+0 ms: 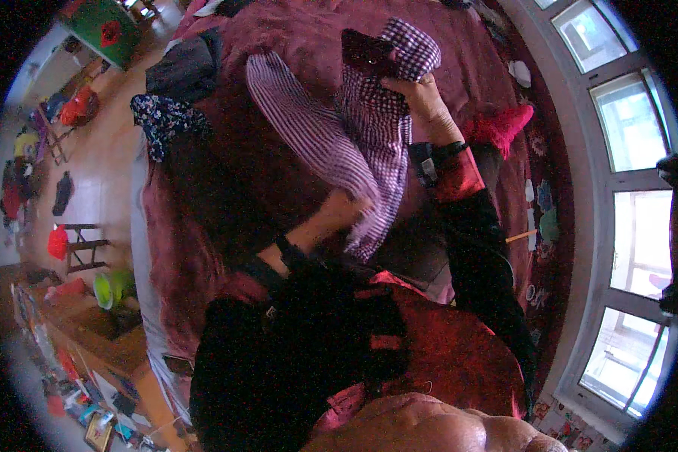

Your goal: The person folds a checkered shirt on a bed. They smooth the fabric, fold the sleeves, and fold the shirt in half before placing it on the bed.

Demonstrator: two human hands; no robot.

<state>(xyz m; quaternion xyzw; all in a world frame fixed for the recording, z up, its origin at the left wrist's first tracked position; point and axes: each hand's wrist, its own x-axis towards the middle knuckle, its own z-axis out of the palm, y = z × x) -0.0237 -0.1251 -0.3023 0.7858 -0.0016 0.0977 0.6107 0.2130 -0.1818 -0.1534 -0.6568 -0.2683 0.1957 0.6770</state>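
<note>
A purple-and-white garment (pixel 395 162), checked in part and striped in part, lies loosely spread over the bed in front of me. One long tube of it (pixel 294 113), like a sleeve or a leg, stretches to the far left. My right hand (pixel 416 94) is closed on its checked far part, the thumb on top and the other fingers mostly hidden by cloth. A dark patch (pixel 365 53) shows beside that grip. Lower down, my left hand (pixel 345 209) touches the striped cloth; its fingers are blurred and partly hidden. Dark bands circle both wrists.
The bed has a maroon cover (pixel 181 203). Dark folded clothes (pixel 184 64) and a floral cloth (pixel 166 120) rest at its left edge. A pink-red fluffy item (pixel 501 128) lies right, near the windows (pixel 633 124). Beyond the left edge stand a stool (pixel 87 245) and a cluttered wooden table (pixel 105 339).
</note>
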